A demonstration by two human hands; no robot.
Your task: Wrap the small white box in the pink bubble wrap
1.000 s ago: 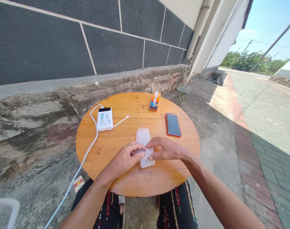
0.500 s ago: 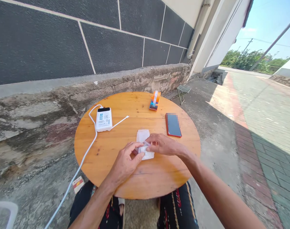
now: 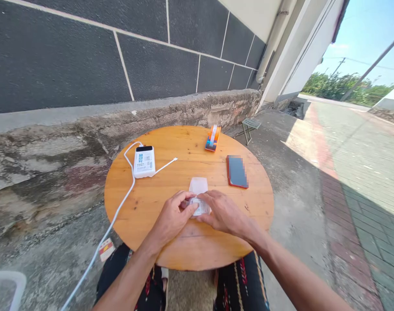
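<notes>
A small clear plastic packet lies on the round wooden table in front of me. My left hand pinches its near end with thumb and fingers curled. My right hand covers the packet's right side, fingers pressed down on it. Only the far flap of the packet shows beyond my fingers. What is inside it I cannot make out.
A white power bank with a white cable lies at the table's left. An orange and blue tape dispenser sits at the far edge, a dark phone to the right. A folding stool stands by the wall.
Both hands have drawn closer together over the packet, and more of it is covered by my fingers than a second ago. The view shifted slightly.
</notes>
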